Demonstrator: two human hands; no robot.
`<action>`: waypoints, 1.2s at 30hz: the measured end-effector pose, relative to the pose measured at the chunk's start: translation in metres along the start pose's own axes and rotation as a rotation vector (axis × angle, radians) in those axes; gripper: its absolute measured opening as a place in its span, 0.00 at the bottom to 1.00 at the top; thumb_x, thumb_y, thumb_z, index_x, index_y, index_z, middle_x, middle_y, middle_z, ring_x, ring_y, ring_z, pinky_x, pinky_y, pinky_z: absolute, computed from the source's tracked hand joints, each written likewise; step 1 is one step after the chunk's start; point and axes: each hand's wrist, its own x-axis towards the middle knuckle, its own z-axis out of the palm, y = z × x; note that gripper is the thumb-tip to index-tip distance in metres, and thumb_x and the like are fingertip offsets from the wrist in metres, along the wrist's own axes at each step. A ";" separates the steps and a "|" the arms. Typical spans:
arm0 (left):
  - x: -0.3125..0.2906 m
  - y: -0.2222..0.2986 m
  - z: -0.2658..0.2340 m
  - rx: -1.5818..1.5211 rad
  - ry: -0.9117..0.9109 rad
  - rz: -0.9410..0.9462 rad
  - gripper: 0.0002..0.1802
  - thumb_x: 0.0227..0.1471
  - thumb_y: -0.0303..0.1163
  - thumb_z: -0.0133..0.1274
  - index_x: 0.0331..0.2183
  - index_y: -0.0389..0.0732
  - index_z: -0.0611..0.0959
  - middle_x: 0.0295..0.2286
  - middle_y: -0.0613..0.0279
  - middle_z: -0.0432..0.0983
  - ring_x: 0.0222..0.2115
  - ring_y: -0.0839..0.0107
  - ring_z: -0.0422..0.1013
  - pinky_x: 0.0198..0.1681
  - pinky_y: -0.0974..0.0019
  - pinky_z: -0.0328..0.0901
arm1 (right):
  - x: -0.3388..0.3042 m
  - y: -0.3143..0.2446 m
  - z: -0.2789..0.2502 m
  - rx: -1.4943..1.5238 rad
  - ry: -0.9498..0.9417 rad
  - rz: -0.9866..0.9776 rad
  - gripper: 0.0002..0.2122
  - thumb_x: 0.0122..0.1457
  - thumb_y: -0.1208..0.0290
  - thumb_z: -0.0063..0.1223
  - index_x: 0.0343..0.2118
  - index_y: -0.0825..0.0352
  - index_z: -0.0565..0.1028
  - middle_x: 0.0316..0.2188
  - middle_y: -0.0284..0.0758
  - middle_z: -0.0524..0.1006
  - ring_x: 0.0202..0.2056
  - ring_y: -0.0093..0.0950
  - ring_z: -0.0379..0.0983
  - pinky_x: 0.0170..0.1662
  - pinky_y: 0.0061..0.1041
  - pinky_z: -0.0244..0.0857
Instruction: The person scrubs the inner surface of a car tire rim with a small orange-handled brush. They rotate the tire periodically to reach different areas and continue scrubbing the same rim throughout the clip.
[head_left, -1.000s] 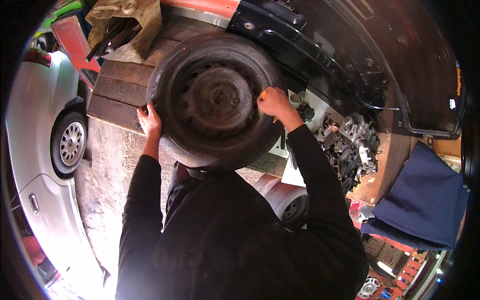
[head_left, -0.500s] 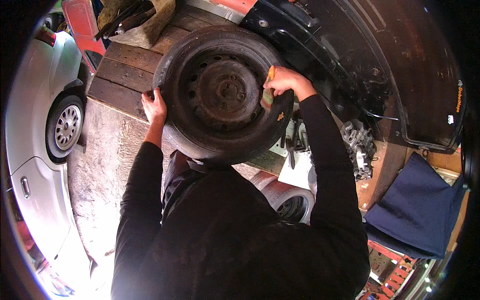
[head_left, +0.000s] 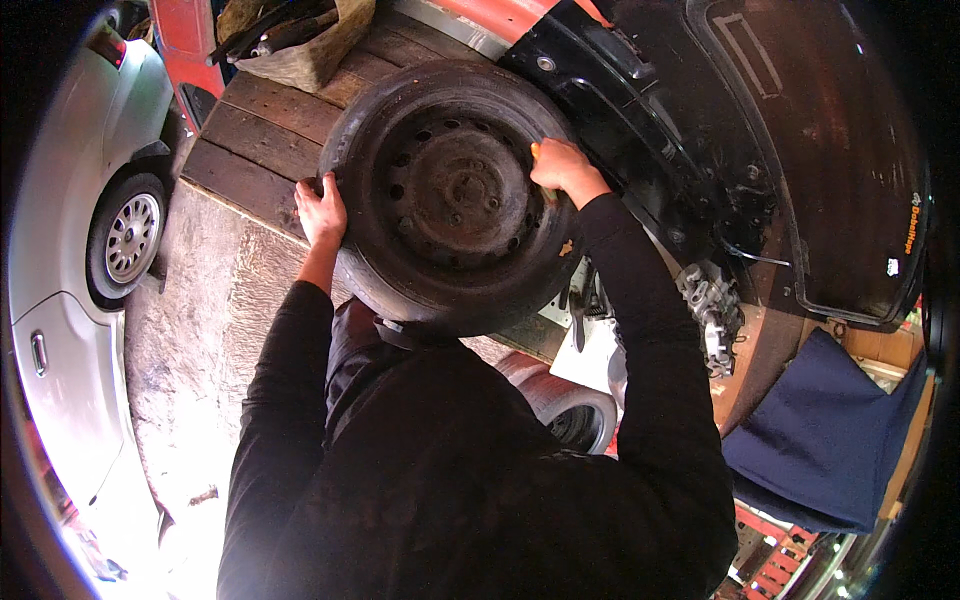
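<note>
- Wheel [head_left: 450,195]: a dark steel rim with its worn black tyre, held up in front of the person's chest, hub face turned toward the viewer; it serves as landmark for all entries below.
- Left hand [head_left: 322,212]: closed around the tyre's left edge, fingers wrapped over the tread.
- Right hand [head_left: 563,168]: clasped on the wheel's upper right edge, with a small orange object partly showing under the fingers; what it is cannot be told.
- Wooden planks [head_left: 255,135]: lying behind and left of the wheel.
- Black wheel arch [head_left: 650,110]: just right of the wheel, on a red vehicle body.
- Silver car [head_left: 80,230]: well left of the wheel.
- Second tyre [head_left: 575,410]: below the wheel, on the floor.
- Blue cloth [head_left: 825,440]: lower right, well apart from the wheel.
</note>
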 end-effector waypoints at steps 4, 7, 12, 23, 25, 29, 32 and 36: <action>0.000 0.000 -0.002 0.003 -0.018 -0.037 0.35 0.59 0.54 0.51 0.51 0.31 0.73 0.49 0.37 0.70 0.53 0.40 0.67 0.57 0.47 0.61 | 0.012 -0.013 -0.023 -0.058 -0.046 0.087 0.16 0.57 0.66 0.56 0.47 0.67 0.80 0.52 0.47 0.78 0.55 0.44 0.75 0.56 0.39 0.70; 0.000 -0.001 -0.002 0.008 -0.028 -0.038 0.35 0.59 0.54 0.51 0.52 0.31 0.72 0.50 0.37 0.69 0.53 0.40 0.67 0.58 0.47 0.60 | 0.026 -0.029 -0.019 -0.026 0.168 -0.051 0.13 0.57 0.65 0.56 0.42 0.65 0.82 0.45 0.47 0.81 0.48 0.46 0.78 0.51 0.41 0.73; 0.000 0.002 0.001 0.009 -0.042 -0.034 0.35 0.59 0.54 0.51 0.53 0.31 0.72 0.51 0.38 0.69 0.53 0.41 0.66 0.58 0.47 0.60 | 0.034 -0.090 -0.002 0.105 0.431 -0.367 0.10 0.55 0.71 0.54 0.39 0.55 0.84 0.33 0.43 0.83 0.38 0.47 0.81 0.44 0.44 0.75; -0.001 -0.002 -0.002 -0.015 -0.018 -0.014 0.34 0.59 0.53 0.51 0.51 0.30 0.72 0.50 0.39 0.69 0.53 0.41 0.67 0.57 0.47 0.61 | 0.001 -0.072 0.034 0.510 0.561 -0.766 0.08 0.61 0.69 0.59 0.42 0.56 0.84 0.47 0.38 0.82 0.46 0.40 0.80 0.50 0.35 0.74; -0.003 -0.002 0.002 -0.020 -0.037 -0.017 0.34 0.59 0.53 0.51 0.51 0.30 0.72 0.50 0.39 0.69 0.52 0.42 0.67 0.57 0.47 0.61 | 0.009 -0.036 0.033 0.457 0.467 -0.580 0.09 0.61 0.68 0.58 0.43 0.54 0.83 0.46 0.38 0.82 0.45 0.42 0.79 0.49 0.36 0.73; 0.000 -0.005 0.002 0.002 -0.033 -0.022 0.33 0.59 0.53 0.51 0.51 0.31 0.72 0.50 0.38 0.69 0.52 0.41 0.66 0.57 0.47 0.60 | 0.006 0.007 -0.010 -0.021 0.085 -0.065 0.13 0.56 0.65 0.53 0.41 0.63 0.83 0.40 0.47 0.82 0.44 0.45 0.80 0.48 0.42 0.74; -0.002 -0.003 -0.001 -0.001 -0.029 -0.049 0.33 0.60 0.53 0.51 0.52 0.32 0.72 0.51 0.38 0.68 0.53 0.40 0.66 0.57 0.46 0.61 | 0.009 0.001 -0.036 0.165 -0.213 0.205 0.14 0.54 0.66 0.53 0.38 0.71 0.83 0.46 0.47 0.81 0.49 0.43 0.79 0.52 0.40 0.72; -0.002 -0.001 -0.001 0.011 -0.025 -0.031 0.34 0.59 0.53 0.51 0.52 0.31 0.72 0.51 0.37 0.68 0.52 0.39 0.66 0.57 0.47 0.61 | 0.029 -0.006 -0.013 0.011 0.114 0.062 0.14 0.56 0.64 0.55 0.39 0.66 0.83 0.44 0.45 0.82 0.47 0.43 0.79 0.50 0.40 0.73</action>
